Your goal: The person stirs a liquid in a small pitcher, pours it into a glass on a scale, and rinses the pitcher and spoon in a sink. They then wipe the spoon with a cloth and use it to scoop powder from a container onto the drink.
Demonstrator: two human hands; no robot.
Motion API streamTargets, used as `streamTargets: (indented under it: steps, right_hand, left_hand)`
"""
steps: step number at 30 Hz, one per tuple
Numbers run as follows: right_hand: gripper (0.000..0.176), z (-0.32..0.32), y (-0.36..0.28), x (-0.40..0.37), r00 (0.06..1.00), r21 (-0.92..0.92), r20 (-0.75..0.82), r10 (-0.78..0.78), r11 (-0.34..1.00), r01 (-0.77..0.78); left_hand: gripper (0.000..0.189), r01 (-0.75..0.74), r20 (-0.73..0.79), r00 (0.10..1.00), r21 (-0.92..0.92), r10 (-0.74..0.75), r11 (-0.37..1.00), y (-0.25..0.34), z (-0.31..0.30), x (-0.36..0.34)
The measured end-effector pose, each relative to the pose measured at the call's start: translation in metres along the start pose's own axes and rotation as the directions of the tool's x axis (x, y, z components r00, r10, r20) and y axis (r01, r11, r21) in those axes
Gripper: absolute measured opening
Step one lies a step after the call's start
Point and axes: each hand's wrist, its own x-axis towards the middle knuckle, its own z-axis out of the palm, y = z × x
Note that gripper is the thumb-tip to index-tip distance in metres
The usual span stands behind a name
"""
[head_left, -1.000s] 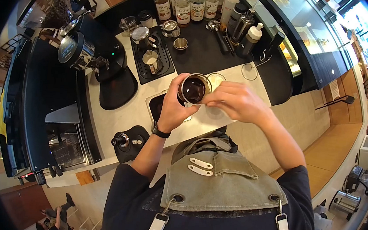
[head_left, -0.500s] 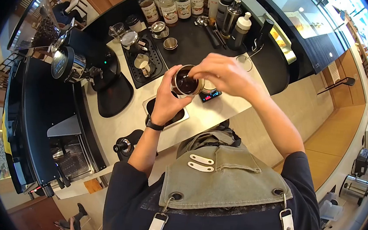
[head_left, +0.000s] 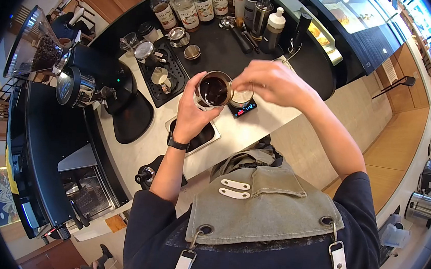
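Note:
My left hand point(head_left: 195, 113) is wrapped around a clear cup point(head_left: 201, 101) of dark brown liquid point(head_left: 213, 92), tilted so that its open top faces me. My right hand point(head_left: 274, 82) is held just right of the cup's rim, its fingers pinched together and slightly blurred. Whatever those fingers hold, if anything, I cannot make out. Below the right hand a glass with pale contents point(head_left: 241, 98) stands on a small black digital scale point(head_left: 243, 110) with lit digits.
A metal jigger point(head_left: 192, 52) and a small pitcher point(head_left: 161, 78) on a black drip mat point(head_left: 174, 91) stand beyond my left hand. Several syrup bottles point(head_left: 186, 14) line the back. A coffee grinder point(head_left: 85, 67) is at left; a sunken metal container point(head_left: 204, 137) lies under my left wrist.
My right hand has moved right, from over the cup's mouth to beside its rim. The cup in my left hand has shifted slightly left, and the view has turned a little.

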Motion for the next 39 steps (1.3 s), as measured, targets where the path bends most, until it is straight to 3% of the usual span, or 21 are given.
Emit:
streamTargets:
  steps: [3, 4, 5, 7, 13, 15, 17, 20, 21, 26, 29, 33, 39]
  right_hand:
    - [0.015, 0.012, 0.001, 0.013, 0.989, 0.0, -0.148, -0.018, 1.0, 0.019]
    - [0.016, 0.021, 0.002, 0.015, 0.982, 0.041, -0.171, -0.08, 0.995, 0.089]
    - [0.016, 0.024, -0.003, 0.013, 0.98, 0.044, -0.128, -0.153, 0.986, 0.159]
    - [0.015, 0.014, -0.016, 0.004, 0.994, -0.024, 0.052, -0.099, 0.995, 0.1]
    - [0.017, 0.01, 0.001, 0.014, 0.979, -0.074, -0.163, -0.126, 0.991, 0.115]
    - [0.02, 0.022, -0.004, 0.014, 0.965, 0.017, -0.123, -0.23, 0.972, 0.234]
    - [0.015, 0.01, -0.026, 0.004, 0.99, -0.046, 0.025, -0.14, 0.989, 0.141]
    - [0.024, 0.0, 0.0, -0.003, 0.987, -0.112, -0.015, -0.16, 0.981, 0.158]
    - [0.025, -0.003, -0.003, 0.001, 0.992, -0.114, -0.07, -0.103, 0.989, 0.095]
    - [0.029, -0.003, -0.003, 0.013, 0.956, -0.287, -0.032, -0.29, 0.919, 0.269]
    - [0.025, 0.007, 0.0, -0.001, 0.946, -0.354, -0.08, -0.313, 0.896, 0.267]
    - [0.025, 0.045, 0.0, -0.034, 0.954, -0.351, -0.186, -0.235, 0.923, 0.159]
    - [0.025, 0.089, -0.036, -0.033, 0.917, -0.114, -0.394, -0.058, 0.993, 0.014]
  left_hand:
    - [0.089, 0.027, 0.014, 1.0, -0.032, -0.027, 0.999, 0.003, 0.003, -0.001]
    - [0.09, 0.056, 0.025, 0.998, -0.058, -0.054, 0.997, 0.005, 0.004, 0.0]
    - [0.09, 0.057, 0.017, 0.998, -0.065, -0.056, 0.996, 0.005, 0.004, 0.001]
    - [0.09, 0.063, 0.01, 0.998, -0.078, -0.063, 0.995, 0.006, 0.003, 0.001]
    - [0.091, 0.035, 0.018, 0.999, -0.027, -0.035, 0.999, 0.007, 0.003, 0.003]
    - [0.091, 0.038, 0.006, 0.999, -0.044, -0.038, 0.998, 0.005, 0.004, 0.004]
    - [0.092, 0.041, -0.015, 0.999, -0.066, -0.042, 0.997, 0.0, 0.006, 0.003]
    - [0.087, -0.013, -0.053, 0.999, -0.06, 0.01, 0.998, -0.005, 0.01, 0.004]
    - [0.087, -0.025, -0.058, 0.998, -0.058, 0.022, 0.998, -0.006, 0.012, 0.004]
    - [0.088, -0.064, -0.123, 0.991, -0.043, 0.058, 0.997, -0.01, 0.02, 0.007]
    - [0.089, -0.13, -0.208, 0.969, 0.013, 0.13, 0.991, -0.01, 0.024, 0.011]
    - [0.09, -0.148, -0.29, 0.94, 0.135, 0.182, 0.98, -0.009, 0.029, 0.01]
    - [0.095, -0.153, -0.306, 0.932, 0.16, 0.197, 0.975, -0.016, 0.039, 0.003]
